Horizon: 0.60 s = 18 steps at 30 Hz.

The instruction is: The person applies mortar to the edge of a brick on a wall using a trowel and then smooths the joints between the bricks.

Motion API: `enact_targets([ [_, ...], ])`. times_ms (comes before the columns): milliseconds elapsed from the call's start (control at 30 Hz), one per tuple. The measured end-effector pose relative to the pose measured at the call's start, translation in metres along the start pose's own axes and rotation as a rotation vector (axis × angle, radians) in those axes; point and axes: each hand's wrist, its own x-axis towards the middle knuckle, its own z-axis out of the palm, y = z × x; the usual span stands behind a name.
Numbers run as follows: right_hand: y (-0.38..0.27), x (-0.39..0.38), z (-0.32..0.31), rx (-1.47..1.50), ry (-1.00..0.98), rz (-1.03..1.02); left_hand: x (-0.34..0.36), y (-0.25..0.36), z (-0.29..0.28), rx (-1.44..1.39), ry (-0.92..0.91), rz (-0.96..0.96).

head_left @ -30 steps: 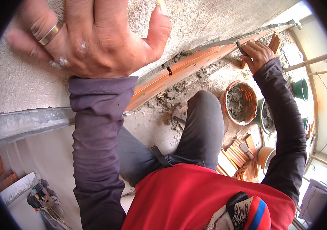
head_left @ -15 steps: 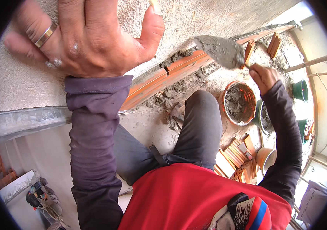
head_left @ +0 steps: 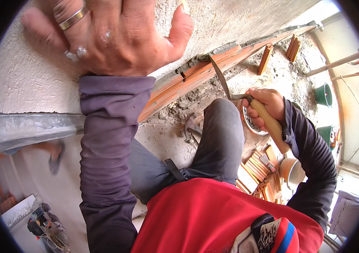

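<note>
My left hand (head_left: 122, 42), with a ring on one finger, lies with spread fingers against the rough pale wall (head_left: 217, 25) at the upper left. It holds nothing. On the right, my right hand (head_left: 266, 103) is closed round the wooden handle (head_left: 275, 131) of a trowel. The trowel's blade (head_left: 221, 80) is seen nearly edge-on, its tip at the row of orange bricks (head_left: 204, 74) along the wall. Grey mortar shows at the bricks' top edge. Behind my right hand, a bucket (head_left: 247, 122) is mostly hidden.
Two upright brick pieces (head_left: 266, 59) (head_left: 293, 48) stand at the upper right. Green buckets (head_left: 323, 95) are farther right. Stacked tiles (head_left: 255, 168) and a pale bucket (head_left: 291, 170) lie beyond my right side. A hammer-like tool (head_left: 193, 126) rests by my knee. Another person's foot (head_left: 55, 158) shows at left.
My right hand has come lower and left, turning the trowel from flat face to edge-on. My left hand has shifted slightly right and up. A foot has appeared at the left.
</note>
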Motion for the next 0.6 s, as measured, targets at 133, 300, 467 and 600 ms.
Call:
enact_targets([
  [133, -0.005, 0.001, 0.024, 0.030, -0.066, 0.091, 0.000, -0.001, 0.000, -0.017, 0.007, -0.026],
  [300, 0.007, 0.004, 0.065, 0.040, -0.139, 0.112, 0.001, 0.005, -0.001, -0.054, 0.012, -0.058],
  [467, 0.004, -0.005, 0.083, -0.175, 0.018, 0.064, 0.003, 0.008, -0.002, -0.089, 0.015, -0.078],
  [600, 0.013, -0.003, 0.068, -0.652, 0.208, -0.102, 0.003, 0.009, -0.001, -0.098, 0.012, -0.088],
])
